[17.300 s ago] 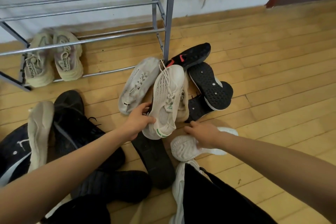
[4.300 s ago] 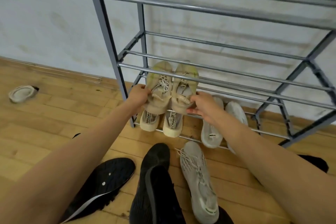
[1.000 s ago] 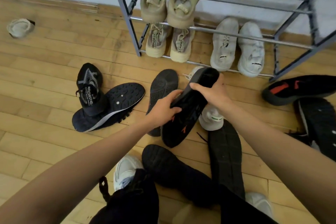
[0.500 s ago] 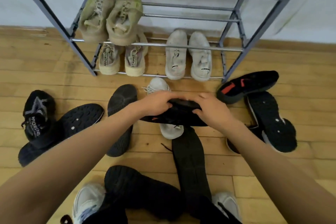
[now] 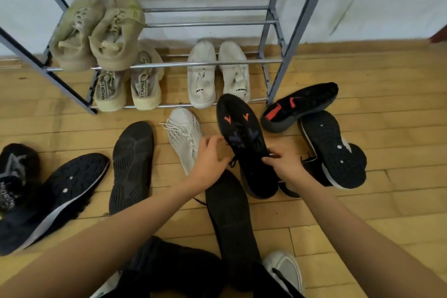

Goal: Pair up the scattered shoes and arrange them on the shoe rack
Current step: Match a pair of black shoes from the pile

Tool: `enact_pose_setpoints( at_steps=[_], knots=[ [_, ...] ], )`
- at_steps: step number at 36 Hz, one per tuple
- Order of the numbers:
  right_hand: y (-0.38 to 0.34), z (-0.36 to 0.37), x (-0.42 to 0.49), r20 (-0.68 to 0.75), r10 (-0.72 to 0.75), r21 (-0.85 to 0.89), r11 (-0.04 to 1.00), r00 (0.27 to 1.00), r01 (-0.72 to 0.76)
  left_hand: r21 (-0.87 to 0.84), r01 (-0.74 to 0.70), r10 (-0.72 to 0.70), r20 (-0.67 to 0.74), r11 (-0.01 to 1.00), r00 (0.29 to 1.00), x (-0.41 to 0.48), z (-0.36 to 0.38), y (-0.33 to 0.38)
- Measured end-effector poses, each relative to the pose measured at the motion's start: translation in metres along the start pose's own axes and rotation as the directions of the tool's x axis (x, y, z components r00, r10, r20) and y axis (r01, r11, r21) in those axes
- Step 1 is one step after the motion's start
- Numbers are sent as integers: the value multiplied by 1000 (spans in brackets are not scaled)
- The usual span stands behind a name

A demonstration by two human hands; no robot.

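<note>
A black shoe with red marks [image 5: 244,143] is held upright, toe toward the rack, just above the floor. My left hand [image 5: 210,159] grips its left side near the laces and my right hand [image 5: 283,164] grips its right side. A second black shoe with red marks [image 5: 300,106] lies on its side right of it, by the rack's leg. The grey metal shoe rack [image 5: 285,38] stands against the wall. An olive pair [image 5: 96,34] sits on its second shelf; a beige pair [image 5: 128,84] and a white pair [image 5: 217,72] sit on the bottom one.
A white knit shoe [image 5: 183,135] lies behind my left hand. Black shoes lie sole-up on the wooden floor: one at centre left [image 5: 131,167], one at far left [image 5: 53,201], one at right [image 5: 333,150], one between my arms [image 5: 229,220]. Another black shoe [image 5: 14,174] is at the left edge.
Both hands turned the black shoe from lying crosswise to upper-side up, toe toward the rack, and shifted it right. The view tilted slightly down and left.
</note>
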State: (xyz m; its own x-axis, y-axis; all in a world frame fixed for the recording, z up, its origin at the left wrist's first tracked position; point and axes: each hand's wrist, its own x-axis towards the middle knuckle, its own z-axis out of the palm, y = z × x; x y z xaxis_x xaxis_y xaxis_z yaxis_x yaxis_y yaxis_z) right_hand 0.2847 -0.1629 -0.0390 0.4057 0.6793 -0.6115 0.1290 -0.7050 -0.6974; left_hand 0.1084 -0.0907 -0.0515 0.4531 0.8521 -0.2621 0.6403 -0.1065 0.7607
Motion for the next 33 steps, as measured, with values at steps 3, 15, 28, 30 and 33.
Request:
enact_pose_setpoints(
  at_steps=[3,15,28,30,33],
  knots=[
    [0,4,-1,-13,41,65,997,999,-40,-39,48,-44,102,998,994,-3,5,1],
    [-19,19,-20,67,-68,0,998,995,69,-174,120,-85,197,977,977,-25,-12,-9],
    [-63,93,-27,183,-229,-494,819,956,291,459,-94,-184,526,884,830,-100,-87,-116],
    [-60,100,-21,175,-221,-554,783,959,282,563,-143,-282,598,814,750,-109,-94,-132],
    [-55,108,-14,155,-202,-583,771,967,255,594,-209,-300,641,777,706,-119,-95,-144]
  ],
)
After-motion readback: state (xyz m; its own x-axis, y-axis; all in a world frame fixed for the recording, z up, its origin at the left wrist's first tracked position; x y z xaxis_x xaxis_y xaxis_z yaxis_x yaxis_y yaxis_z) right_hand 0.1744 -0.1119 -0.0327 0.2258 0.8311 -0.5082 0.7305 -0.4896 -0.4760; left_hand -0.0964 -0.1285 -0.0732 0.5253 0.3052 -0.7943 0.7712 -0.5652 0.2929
